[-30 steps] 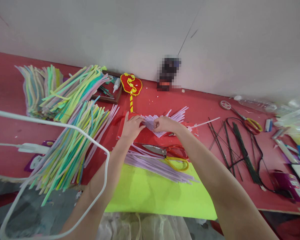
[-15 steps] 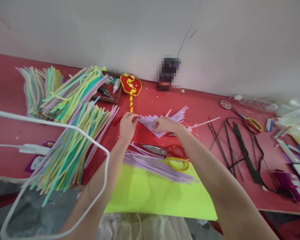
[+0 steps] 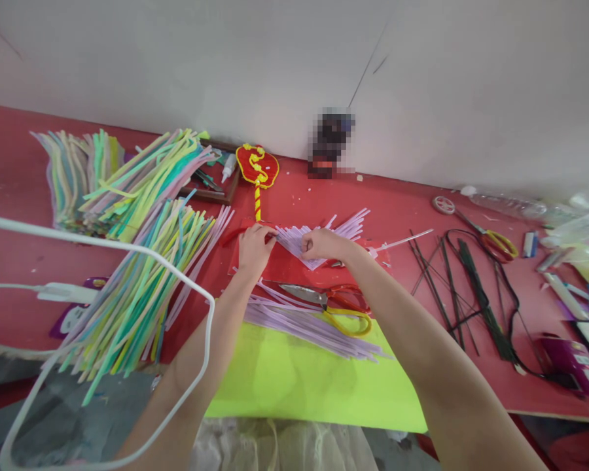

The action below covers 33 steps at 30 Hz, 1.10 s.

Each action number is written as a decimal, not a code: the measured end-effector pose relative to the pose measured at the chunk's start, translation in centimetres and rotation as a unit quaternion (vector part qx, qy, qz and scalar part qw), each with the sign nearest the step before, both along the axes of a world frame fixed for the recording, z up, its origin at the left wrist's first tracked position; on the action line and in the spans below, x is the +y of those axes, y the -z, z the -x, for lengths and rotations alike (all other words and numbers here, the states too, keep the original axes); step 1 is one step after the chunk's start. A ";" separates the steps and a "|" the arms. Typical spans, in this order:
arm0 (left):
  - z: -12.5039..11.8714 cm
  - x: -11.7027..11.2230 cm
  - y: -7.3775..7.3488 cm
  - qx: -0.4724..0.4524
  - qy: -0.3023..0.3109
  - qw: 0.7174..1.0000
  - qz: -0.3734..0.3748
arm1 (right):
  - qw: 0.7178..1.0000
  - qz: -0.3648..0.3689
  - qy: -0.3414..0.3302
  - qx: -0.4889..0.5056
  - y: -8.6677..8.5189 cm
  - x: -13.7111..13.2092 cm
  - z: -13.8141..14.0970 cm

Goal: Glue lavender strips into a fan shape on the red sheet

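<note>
My left hand rests on a red sheet with its fingers pinched at the left edge of a fan of short lilac strips. My right hand presses closed fingers on the right side of the same fan. More lilac strips spread out behind it. Red-and-yellow-handled scissors lie just in front of both hands, on a bundle of long lilac strips over a lime-green sheet.
Piles of pastel strips fill the left of the red table. A white cable loops over them. A red-and-yellow ornament lies by the wall. Dark wires, another pair of scissors and small tools lie right.
My left hand drew back to the left edge of the lilac fan and closed its fingers there. My right hand has stayed in place.
</note>
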<state>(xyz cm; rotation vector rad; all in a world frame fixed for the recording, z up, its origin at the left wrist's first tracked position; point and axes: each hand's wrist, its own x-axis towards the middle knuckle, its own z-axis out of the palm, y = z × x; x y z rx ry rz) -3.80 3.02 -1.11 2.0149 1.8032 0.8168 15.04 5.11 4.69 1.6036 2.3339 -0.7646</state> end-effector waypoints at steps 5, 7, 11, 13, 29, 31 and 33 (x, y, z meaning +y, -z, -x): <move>-0.1 -0.1 -0.2 0.011 0.005 1.000 0.000 | 1.000 0.000 0.001 -0.002 -0.2 0.0 0.1; -0.1 -0.2 -0.4 0.017 0.005 1.000 0.004 | 1.000 -0.001 -0.002 -0.003 -0.2 0.0 0.1; -0.1 -0.2 -0.3 0.028 0.006 1.000 0.001 | 1.000 -0.003 -0.006 -0.004 -0.2 0.0 0.1; -0.1 -0.2 -0.2 0.026 0.007 1.000 -0.001 | 1.000 -0.004 -0.008 -0.004 -0.1 0.1 0.1; -0.2 -0.2 -0.1 0.015 0.117 0.993 -0.024 | 1.000 -0.006 -0.003 -0.012 0.2 0.2 -0.1; -0.2 -0.2 -0.1 0.006 0.114 0.993 -0.015 | 1.000 -0.007 -0.005 -0.011 0.3 0.2 -0.1; -0.2 -0.2 -0.1 -0.002 0.113 0.993 -0.011 | 1.000 -0.006 -0.005 -0.009 0.3 0.2 -0.1</move>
